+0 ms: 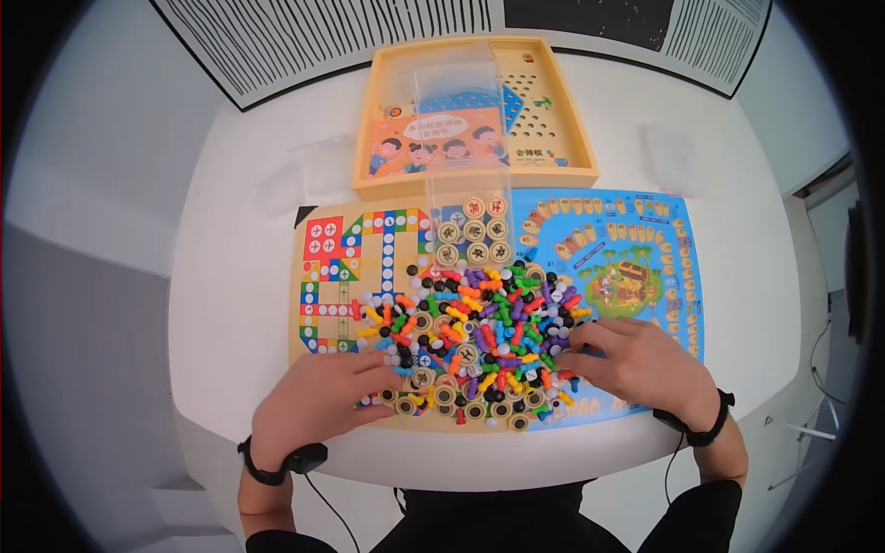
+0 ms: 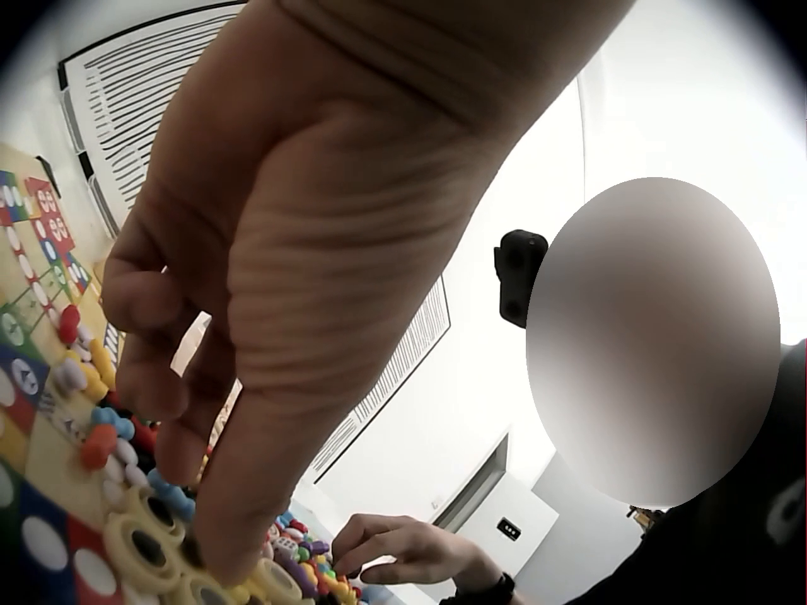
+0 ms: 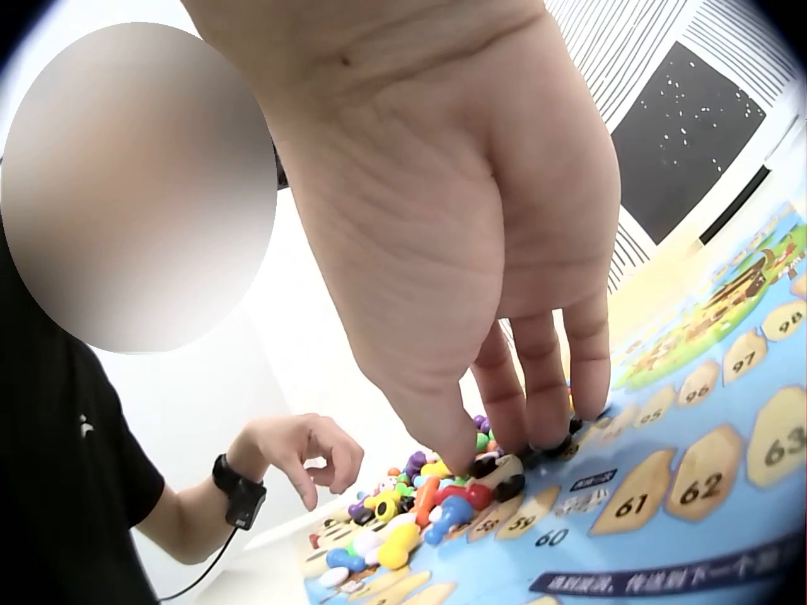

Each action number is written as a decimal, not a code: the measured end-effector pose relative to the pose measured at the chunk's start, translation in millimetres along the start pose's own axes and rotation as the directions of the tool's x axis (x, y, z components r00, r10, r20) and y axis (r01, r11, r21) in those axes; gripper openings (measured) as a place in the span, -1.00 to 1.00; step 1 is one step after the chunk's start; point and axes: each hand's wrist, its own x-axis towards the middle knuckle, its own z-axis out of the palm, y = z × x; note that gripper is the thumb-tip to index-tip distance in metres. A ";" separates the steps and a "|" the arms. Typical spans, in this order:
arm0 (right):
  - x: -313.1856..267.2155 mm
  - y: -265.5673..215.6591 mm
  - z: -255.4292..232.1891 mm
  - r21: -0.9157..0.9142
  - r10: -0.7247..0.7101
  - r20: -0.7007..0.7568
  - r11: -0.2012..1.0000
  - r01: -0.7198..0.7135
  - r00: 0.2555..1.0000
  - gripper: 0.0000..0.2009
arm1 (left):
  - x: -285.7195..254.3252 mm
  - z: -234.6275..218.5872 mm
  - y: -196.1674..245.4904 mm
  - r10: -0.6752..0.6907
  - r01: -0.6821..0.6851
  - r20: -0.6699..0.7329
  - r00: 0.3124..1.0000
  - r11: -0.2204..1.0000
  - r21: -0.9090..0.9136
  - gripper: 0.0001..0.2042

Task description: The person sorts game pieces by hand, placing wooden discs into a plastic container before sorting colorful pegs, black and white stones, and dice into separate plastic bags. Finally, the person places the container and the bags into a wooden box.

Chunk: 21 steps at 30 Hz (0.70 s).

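Note:
A heap of colourful pegs, beads and dice (image 1: 498,323) lies across two game boards. Wooden discs (image 1: 445,396) edge its near side. At the heap's left edge is the left hand (image 1: 323,396), its thumb and fingers apart; the left wrist view puts its thumb over ring-like discs (image 2: 139,542). The right hand (image 1: 636,364) reaches down at the heap's right edge, with long, slightly bent fingers. Its fingertips (image 3: 549,435) are at dark pieces on the blue board (image 3: 605,542). No piece is plainly held by either hand. A clear box (image 1: 468,184) holds several discs with characters.
Behind the boards stands a wooden tray (image 1: 576,120) with a booklet (image 1: 438,143) inside, partly under the clear box. Transparent containers lie at the table's left (image 1: 309,170) and right (image 1: 673,161). A cable (image 1: 334,511) hangs from the left wrist device.

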 end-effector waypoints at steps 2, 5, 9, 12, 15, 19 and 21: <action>0.4 2.4 0.2 -0.020 -0.010 -0.020 1.000 0.010 1.000 -0.67 | -3.2 9.9 2.0 -0.014 0.014 0.005 1.000 1.000 0.012 -0.71; 1.3 4.2 -1.5 -0.043 0.011 0.008 0.999 -0.011 1.000 -0.68 | -4.5 19.0 3.2 -0.025 0.027 -0.067 0.997 0.999 0.023 -0.71; 1.8 4.6 -0.2 -0.032 0.019 0.017 0.999 -0.019 1.000 -0.75 | -5.8 21.1 -0.2 -0.039 0.041 -0.051 0.998 0.998 0.053 -0.76; 0.5 6.9 3.6 -0.008 0.042 -0.036 0.999 -0.043 0.998 -0.76 | -5.0 24.0 -5.1 0.005 0.007 -0.107 0.994 0.994 0.105 -0.79; 0.9 15.8 7.4 0.079 0.061 -0.094 0.995 -0.053 0.994 -0.78 | -6.4 30.3 -10.1 0.000 0.021 -0.172 0.985 0.993 0.117 -0.81; -0.5 25.8 4.9 0.262 0.181 -0.077 0.953 -0.155 0.980 -0.77 | -3.7 30.5 -10.6 -0.001 0.025 -0.236 0.972 0.995 0.102 -0.80; 0.2 26.0 2.0 0.275 0.228 -0.050 0.939 -0.207 0.972 -0.77 | -2.8 30.1 -10.4 -0.011 0.031 -0.260 0.966 0.997 0.072 -0.79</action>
